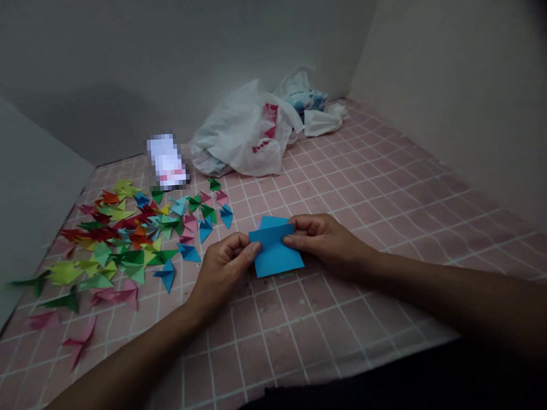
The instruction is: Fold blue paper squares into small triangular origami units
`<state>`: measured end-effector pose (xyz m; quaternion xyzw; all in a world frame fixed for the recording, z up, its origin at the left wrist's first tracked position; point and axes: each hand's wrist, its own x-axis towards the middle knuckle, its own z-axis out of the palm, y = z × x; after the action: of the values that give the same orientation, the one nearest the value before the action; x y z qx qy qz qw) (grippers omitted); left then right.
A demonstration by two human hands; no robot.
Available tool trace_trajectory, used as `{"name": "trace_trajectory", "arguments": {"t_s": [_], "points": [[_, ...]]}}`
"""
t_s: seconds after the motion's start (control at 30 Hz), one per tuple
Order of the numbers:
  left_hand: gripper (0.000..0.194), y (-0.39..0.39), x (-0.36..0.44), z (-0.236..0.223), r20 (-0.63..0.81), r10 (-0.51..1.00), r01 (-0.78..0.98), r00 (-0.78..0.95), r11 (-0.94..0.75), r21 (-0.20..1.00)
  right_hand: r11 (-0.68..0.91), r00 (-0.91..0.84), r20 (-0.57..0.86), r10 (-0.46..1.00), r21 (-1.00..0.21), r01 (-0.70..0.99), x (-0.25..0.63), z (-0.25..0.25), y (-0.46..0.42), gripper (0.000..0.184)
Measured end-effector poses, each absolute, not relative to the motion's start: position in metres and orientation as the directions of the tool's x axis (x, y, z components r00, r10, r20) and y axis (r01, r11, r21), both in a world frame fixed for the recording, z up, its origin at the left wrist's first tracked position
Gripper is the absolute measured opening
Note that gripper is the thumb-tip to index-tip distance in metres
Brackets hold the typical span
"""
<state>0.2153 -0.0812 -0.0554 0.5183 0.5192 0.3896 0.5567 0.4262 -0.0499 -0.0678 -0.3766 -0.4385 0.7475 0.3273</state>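
Note:
A blue sheet of origami paper (278, 253) is held up between my two hands, partly folded, with a flap showing behind its top edge. My left hand (228, 259) pinches the left edge between thumb and fingers. On the other side, my right hand (323, 239) grips the upper right edge, its thumb on the front face. To the left of my hands lies a spread of small folded paper pieces (129, 258) in red, yellow, green, pink and blue. The nearest of them is a blue folded piece (188, 252) beside my left hand.
A lit phone (167, 161), its screen blurred, stands behind the folded pieces. White plastic bags (237, 130) lie crumpled by the back wall, with a blue patterned packet (309, 99) among them. A pink checked cloth (393, 223) covers the surface, with walls on three sides.

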Motion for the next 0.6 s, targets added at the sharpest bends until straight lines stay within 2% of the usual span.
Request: {"name": "trace_trajectory", "arguments": {"t_s": [0.13, 0.27, 0.47, 0.6], "points": [[0.025, -0.0842, 0.2152, -0.0584, -0.209, 0.962, 0.092, 0.178, 0.195, 0.976, -0.334, -0.519, -0.234, 0.822, -0.936, -0.108, 0.4271, -0.0682, -0.0514, 0.016], [0.022, -0.0855, 0.2146, -0.0604, -0.174, 0.973, 0.064, 0.152, 0.166, 0.984, -0.308, -0.569, -0.211, 0.795, -0.948, -0.078, 0.4275, -0.0674, -0.0527, 0.014], [0.009, -0.0859, 0.2116, -0.0605, 0.035, 0.990, 0.150, 0.133, -0.055, 0.987, -0.222, -0.516, -0.133, 0.846, -0.968, -0.115, 0.4279, -0.0632, -0.0549, 0.013], [0.006, -0.0874, 0.2104, -0.0575, 0.080, 0.990, 0.198, 0.116, -0.102, 0.975, -0.177, -0.499, -0.079, 0.863, -0.972, -0.152, 0.4288, -0.0605, -0.0563, 0.012]]}}
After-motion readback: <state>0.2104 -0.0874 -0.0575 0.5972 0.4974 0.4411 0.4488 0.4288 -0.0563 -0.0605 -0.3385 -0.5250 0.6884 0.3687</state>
